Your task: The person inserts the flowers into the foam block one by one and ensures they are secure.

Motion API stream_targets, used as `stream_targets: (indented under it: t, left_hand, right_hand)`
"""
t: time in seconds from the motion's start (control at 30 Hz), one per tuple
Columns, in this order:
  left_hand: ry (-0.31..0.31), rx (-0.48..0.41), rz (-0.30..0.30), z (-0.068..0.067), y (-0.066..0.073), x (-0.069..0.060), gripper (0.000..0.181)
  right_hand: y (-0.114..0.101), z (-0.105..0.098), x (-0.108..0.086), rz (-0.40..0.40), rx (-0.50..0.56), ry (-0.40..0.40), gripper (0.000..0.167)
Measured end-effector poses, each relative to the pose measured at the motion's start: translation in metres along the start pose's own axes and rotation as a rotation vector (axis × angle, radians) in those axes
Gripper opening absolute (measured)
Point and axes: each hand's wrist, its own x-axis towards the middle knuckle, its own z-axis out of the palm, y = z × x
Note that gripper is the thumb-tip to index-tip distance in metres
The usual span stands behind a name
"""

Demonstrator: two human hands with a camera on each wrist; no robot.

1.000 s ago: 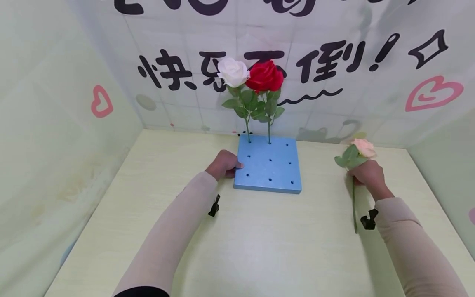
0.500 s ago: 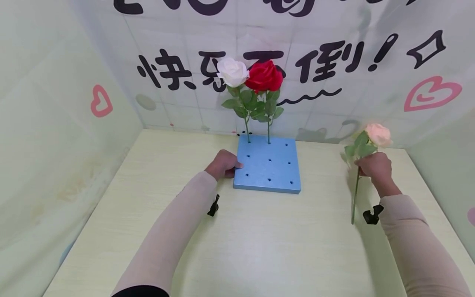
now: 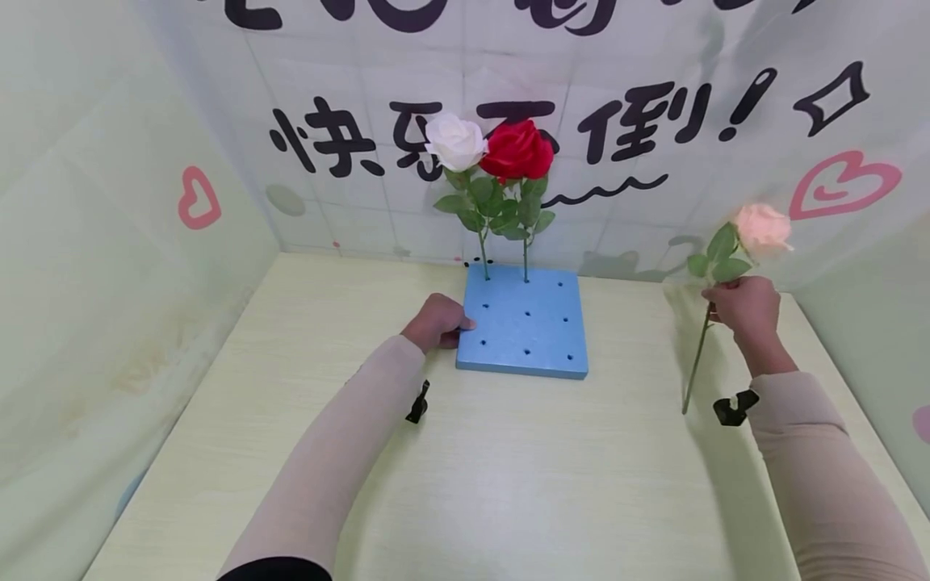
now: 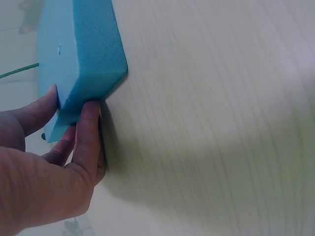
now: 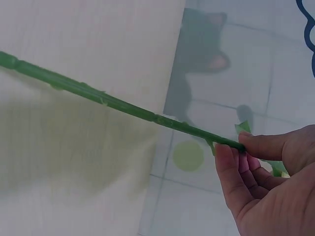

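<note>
My left hand (image 3: 438, 321) pinches the left edge of a blue foam board (image 3: 501, 331), thumb on its top face and fingers against its side. The board lies flat on the table and has rows of small holes. A white rose (image 3: 456, 142) and a red rose (image 3: 517, 151) stand upright in its back row. At the right, my right hand (image 3: 748, 311) holds a pink rose (image 3: 763, 231) by its stem, just below the leaves. Its green stem (image 5: 103, 97) slants down to the left, and the bloom tilts right. The right wrist view shows thumb and fingertips pinching the stem.
The pale wood-grain table (image 3: 508, 468) meets a printed white backdrop (image 3: 363, 218) with black lettering behind the board. Fabric walls stand at both sides, the right wall (image 3: 872, 274) close to my right hand.
My right hand has lifted the pink rose off the table, moving up and slightly right, and the bloom has tipped rightward. The left hand and the board stay where they were.
</note>
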Motion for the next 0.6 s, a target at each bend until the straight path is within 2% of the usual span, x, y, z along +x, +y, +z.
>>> stream_targets:
  t: [0.2, 0.37, 0.6]
  left_hand:
    - [0.002, -0.008, -0.006, 0.0, 0.0, -0.001, 0.031]
    - [0.006, -0.004, -0.018, 0.0, 0.001, 0.0, 0.032]
    - [0.002, -0.015, -0.019, 0.0, 0.001, 0.0, 0.033]
  right_hand:
    - [-0.01, -0.003, 0.003, 0.001, 0.005, -0.01, 0.037]
    - [-0.019, -0.004, 0.004, -0.02, 0.024, 0.012, 0.038]
    - [-0.033, -0.004, 0.001, -0.044, -0.003, 0.023, 0.044]
